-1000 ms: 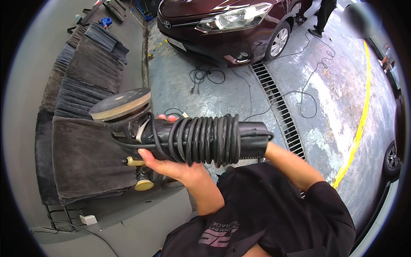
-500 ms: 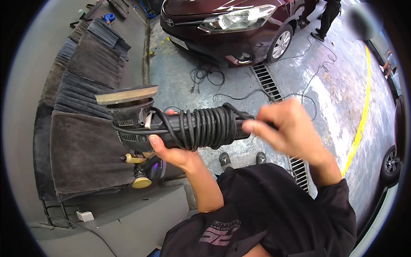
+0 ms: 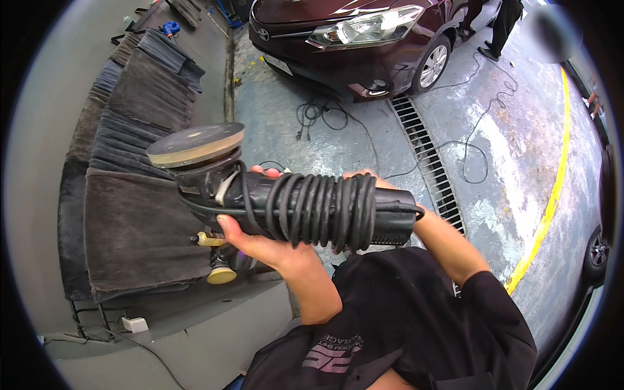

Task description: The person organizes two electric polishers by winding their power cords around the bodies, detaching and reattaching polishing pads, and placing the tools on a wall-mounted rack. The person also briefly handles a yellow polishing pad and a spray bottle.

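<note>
A black polisher (image 3: 395, 200) lies crosswise before me, its round backing pad (image 3: 195, 144) facing up at the left end. My left hand (image 3: 263, 250) is wrapped round its body from below, near the head, thumb on the near side. The black power cord (image 3: 322, 211) circles the body in several tight coils and also runs along to the head. My right hand (image 3: 363, 174) is on the far side of the polisher, mostly hidden by it. A bit of its fingers shows above the coils, closed on the cord's loose part, which is out of sight there.
To the left, dark towels (image 3: 140, 227) hang over a rack. A second polisher with a yellow pad (image 3: 222, 275) and a yellowish bottle (image 3: 209, 240) are beside them. Ahead stands a maroon car (image 3: 338, 71). A floor drain grate (image 3: 422, 149) and loose cables (image 3: 318, 117) lie on the floor; a person (image 3: 504, 29) stands beyond.
My right hand has swung from the handle's right end round behind the polisher. The polisher has shifted slightly right and tilted, showing more of the pad's face.
</note>
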The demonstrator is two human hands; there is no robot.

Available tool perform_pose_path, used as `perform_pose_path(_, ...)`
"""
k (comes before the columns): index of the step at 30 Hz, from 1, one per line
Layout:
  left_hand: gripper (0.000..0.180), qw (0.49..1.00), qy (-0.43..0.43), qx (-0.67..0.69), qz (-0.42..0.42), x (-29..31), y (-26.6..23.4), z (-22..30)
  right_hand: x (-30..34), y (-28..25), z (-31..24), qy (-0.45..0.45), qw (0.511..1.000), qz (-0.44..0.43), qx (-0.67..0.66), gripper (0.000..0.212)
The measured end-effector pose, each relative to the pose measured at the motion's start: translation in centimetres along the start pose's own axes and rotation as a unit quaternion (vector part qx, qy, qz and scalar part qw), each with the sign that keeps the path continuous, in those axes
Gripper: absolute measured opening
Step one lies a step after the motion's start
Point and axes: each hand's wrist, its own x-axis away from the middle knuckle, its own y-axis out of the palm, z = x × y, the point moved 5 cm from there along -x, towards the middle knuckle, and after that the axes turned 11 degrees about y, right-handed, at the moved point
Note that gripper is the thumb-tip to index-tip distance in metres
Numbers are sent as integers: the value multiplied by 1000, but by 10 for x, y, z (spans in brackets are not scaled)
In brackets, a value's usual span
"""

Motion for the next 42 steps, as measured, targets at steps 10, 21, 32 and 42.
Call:
perform_pose_path(10,63,986,81,-132,-65,-14,-35,-2,-3,-105,-161,3,939,159,306,34)
perform_pose_path(21,63,964,190,-185,-30,-15,-25,3,44,-37,-188,154,978,124,71,26)
perform_pose_path(32,66,983,156,-96,-17,5,-11,19,76,19,-169,76,991,35,-106,20)
perform_pose_path(42,68,984,160,-72,35,97,-3,44,1,-7,-61,-101,992,-11,73,27)
